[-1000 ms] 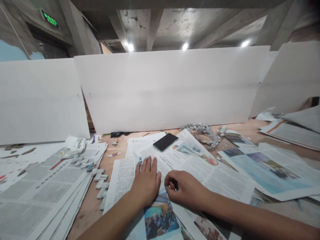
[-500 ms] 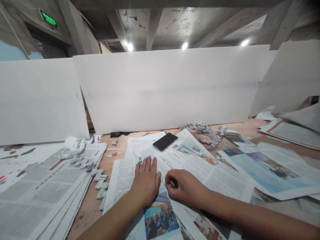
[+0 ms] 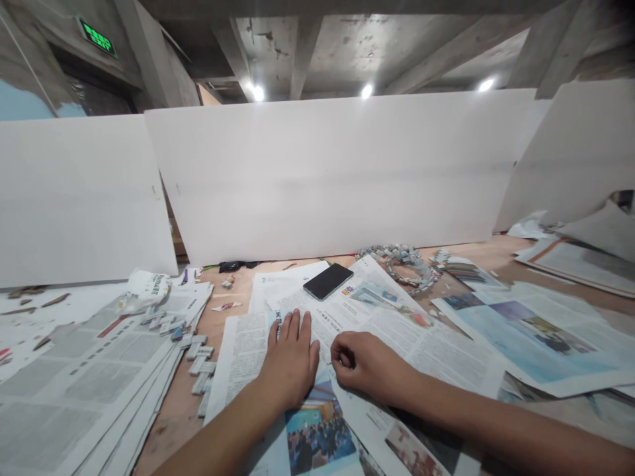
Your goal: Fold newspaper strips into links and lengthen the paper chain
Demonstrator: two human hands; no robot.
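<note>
My left hand [image 3: 290, 360] lies flat on a newspaper page [image 3: 243, 344], its fingers stretched forward and close together. Beside it, my right hand [image 3: 364, 363] is curled with thumb and forefinger together at the edge of another newspaper sheet [image 3: 436, 354]. The fingertips are mostly hidden, though the sheet's edge runs in under them. A dark smartphone [image 3: 328, 282] rests on the papers just beyond both hands. Colour photos [image 3: 320, 439] are printed on the page below my left wrist.
At the left is a newspaper stack [image 3: 99, 383], with a folded-paper chain [image 3: 201, 367] beside it and a crumpled white packet [image 3: 146, 291] on top. Coiled paper chains [image 3: 409, 268] lie at the back. More newspapers [image 3: 540, 337] spread to the right. White boards [image 3: 327, 178] stand behind.
My right hand has shifted slightly up and right, and a dark gap beneath the sheet by its forearm shows more. My left hand and the phone are where they were.
</note>
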